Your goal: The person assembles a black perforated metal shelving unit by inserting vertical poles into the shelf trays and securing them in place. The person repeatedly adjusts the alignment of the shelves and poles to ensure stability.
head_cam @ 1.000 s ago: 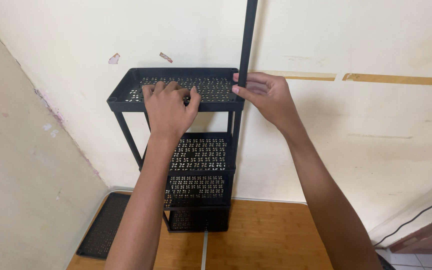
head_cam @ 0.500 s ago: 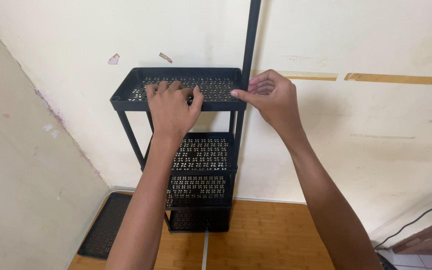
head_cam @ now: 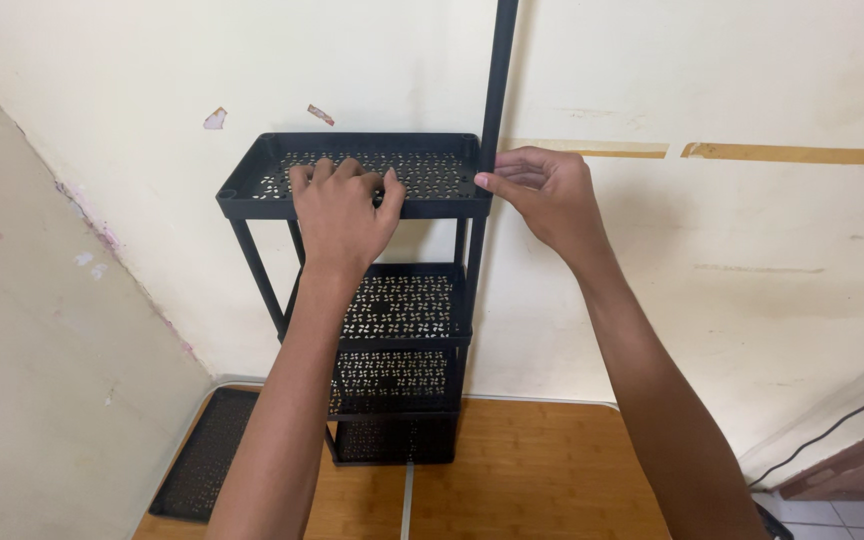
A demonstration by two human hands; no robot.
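A black plastic shelf rack stands against a cream wall on a wooden table. Its top tray (head_cam: 252, 180) has a perforated floor, and lower trays (head_cam: 402, 305) sit beneath on thin black legs. My left hand (head_cam: 340, 215) grips the front rim of the top tray, fingers curled over the edge. My right hand (head_cam: 544, 195) pinches a long black pole (head_cam: 497, 70) at the tray's right front corner. The pole rises upright out of the frame's top.
A loose black perforated tray (head_cam: 197, 470) lies flat on the wooden table (head_cam: 532, 470) at the lower left, next to the side wall. A dark cable (head_cam: 832, 425) runs down the wall at the far right.
My right hand has slid down the pole, and the pole's lower end now sits at the tray's right front corner. My left hand stays on the tray's rim.
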